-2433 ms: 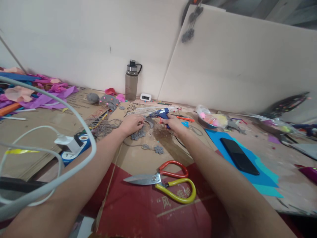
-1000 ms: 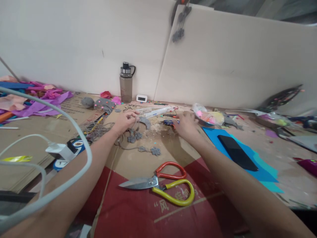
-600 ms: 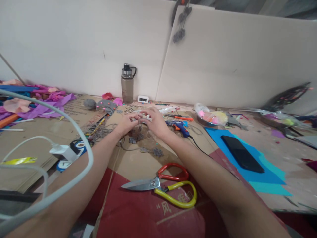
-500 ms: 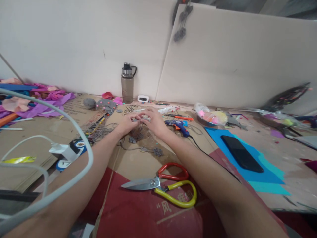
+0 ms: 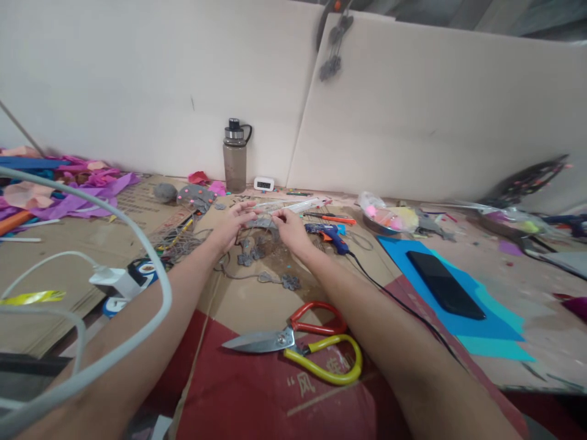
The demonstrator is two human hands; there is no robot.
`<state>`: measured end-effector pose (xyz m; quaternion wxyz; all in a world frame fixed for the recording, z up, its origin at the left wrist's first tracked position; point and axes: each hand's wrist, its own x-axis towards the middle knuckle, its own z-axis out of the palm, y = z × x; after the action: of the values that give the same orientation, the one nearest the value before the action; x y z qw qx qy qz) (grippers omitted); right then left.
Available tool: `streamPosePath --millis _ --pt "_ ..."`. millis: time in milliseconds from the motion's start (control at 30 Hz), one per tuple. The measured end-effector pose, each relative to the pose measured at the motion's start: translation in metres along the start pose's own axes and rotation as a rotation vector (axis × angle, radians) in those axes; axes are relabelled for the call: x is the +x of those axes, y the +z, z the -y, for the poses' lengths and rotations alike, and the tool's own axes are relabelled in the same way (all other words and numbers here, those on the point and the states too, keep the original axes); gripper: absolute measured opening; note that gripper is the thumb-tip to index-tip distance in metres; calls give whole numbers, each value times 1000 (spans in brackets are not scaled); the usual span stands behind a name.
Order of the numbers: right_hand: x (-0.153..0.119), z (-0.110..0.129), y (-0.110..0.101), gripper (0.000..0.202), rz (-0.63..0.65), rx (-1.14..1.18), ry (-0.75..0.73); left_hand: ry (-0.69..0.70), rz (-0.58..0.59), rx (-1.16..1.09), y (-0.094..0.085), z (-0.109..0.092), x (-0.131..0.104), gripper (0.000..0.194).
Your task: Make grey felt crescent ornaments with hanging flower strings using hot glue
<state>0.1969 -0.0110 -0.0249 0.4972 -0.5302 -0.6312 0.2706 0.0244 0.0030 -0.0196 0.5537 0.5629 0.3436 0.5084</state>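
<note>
My left hand (image 5: 233, 227) is over the cardboard with its fingers apart, at the left end of a grey piece (image 5: 262, 222). My right hand (image 5: 291, 232) has thumb and forefinger pinched at the right end of that piece; what lies between the fingertips is too small to make out. Below the hands lie grey flower shapes (image 5: 246, 259) on cord, with another grey flower (image 5: 290, 282) nearer me. Scissors with one red and one yellow handle (image 5: 293, 342) lie on the red part of the cardboard, blades pointing left.
A blue glue gun (image 5: 338, 239) with a black cord lies right of my hands. A bottle (image 5: 235, 160) and small clock (image 5: 263, 184) stand behind. A black phone (image 5: 444, 284) rests on blue sheets (image 5: 498, 324). A white cable (image 5: 166, 293) loops at left.
My hands have moved apart from each other, and the fingers of my left hand have spread. More of the grey piece now shows between them.
</note>
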Motion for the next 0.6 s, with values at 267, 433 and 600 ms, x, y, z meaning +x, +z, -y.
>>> streamPosePath --millis 267,433,600 --pt "3 -6 15 3 -65 397 84 -147 31 -377 10 -14 -7 31" --pt "1 -1 17 11 -53 570 233 -153 51 -429 9 -11 -6 33" --pt "0 0 17 13 -12 611 224 -156 85 -409 11 -7 -6 33"
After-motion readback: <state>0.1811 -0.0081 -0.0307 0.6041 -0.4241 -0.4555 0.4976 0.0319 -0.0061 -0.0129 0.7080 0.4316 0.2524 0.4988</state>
